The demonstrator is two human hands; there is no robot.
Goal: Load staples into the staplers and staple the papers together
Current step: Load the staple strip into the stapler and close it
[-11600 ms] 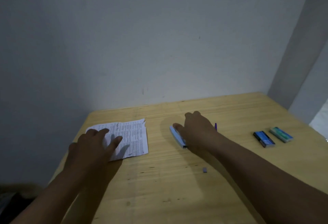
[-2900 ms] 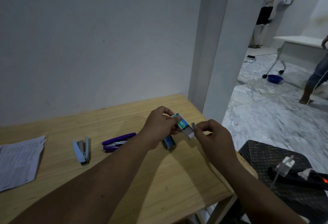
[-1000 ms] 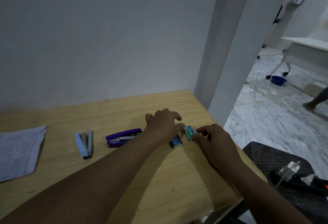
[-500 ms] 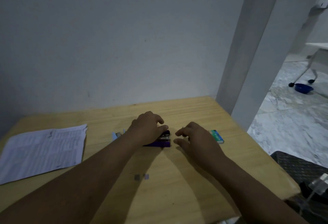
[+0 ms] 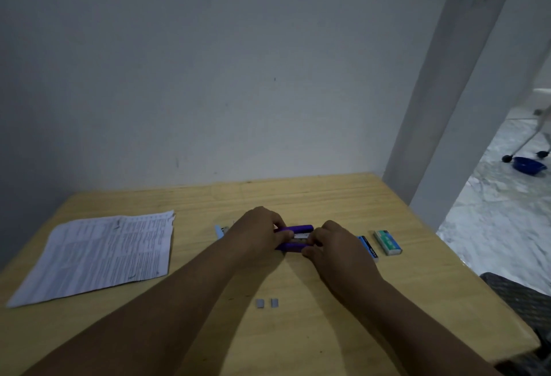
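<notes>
A purple stapler (image 5: 298, 229) lies open mid-table, its metal staple channel showing between my hands. My left hand (image 5: 256, 232) grips its left end. My right hand (image 5: 334, 244) pinches at the channel's right end; I cannot tell whether staples are in its fingers. A light blue stapler (image 5: 220, 231) peeks out behind my left wrist. A stack of printed papers (image 5: 101, 253) lies at the left. A blue staple box (image 5: 369, 248) and a green staple box (image 5: 387, 242) lie to the right. Two small grey staple strips (image 5: 267, 303) rest near the front.
The wooden table (image 5: 298, 196) abuts a white wall; its right edge drops to a marble floor. A dark woven seat (image 5: 518, 295) sits at the lower right. A blue basin (image 5: 529, 164) and table legs on castors stand far right.
Both hands have closed in on the purple stapler, now open with its metal channel showing. My right hand moved left onto it. The view shifted slightly left.
</notes>
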